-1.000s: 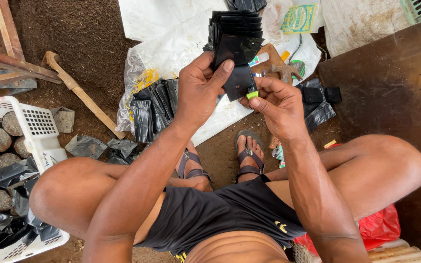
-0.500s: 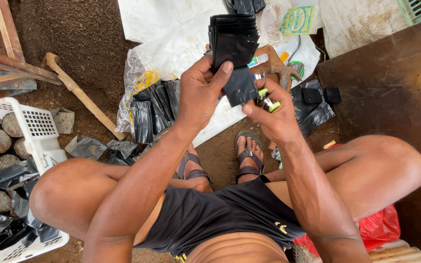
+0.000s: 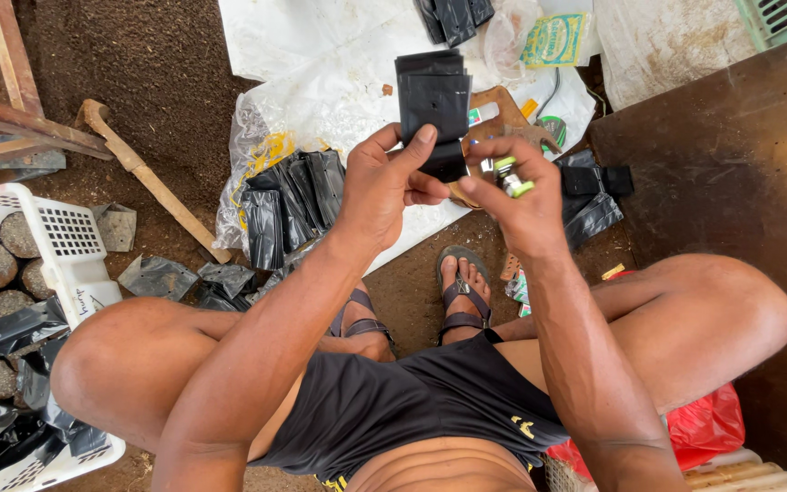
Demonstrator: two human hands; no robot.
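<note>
Head view looks down on a seated person whose left hand (image 3: 384, 187) is clamped on a stack of flat black plastic bags (image 3: 434, 105), thumb pressed on the front, holding it upright above the knees. Just right of the stack, the right hand (image 3: 516, 205) is closed around a small green and silver object (image 3: 509, 178), perhaps a lighter or a stapler; it is too small to tell. Its fingertips meet the lower corner of the stack, beside the left thumb.

Below the stack lie a white plastic sheet (image 3: 321, 55) on the dirt and two sandalled feet (image 3: 460, 287). Left of the stack, on the sheet's edge, sits a pile of black bags (image 3: 289, 205). Farther left lies a wooden handle (image 3: 143, 173), and beyond it a white basket (image 3: 70, 251) with filled round soil bags. Right of the stack stands a dark brown board (image 3: 730, 173).
</note>
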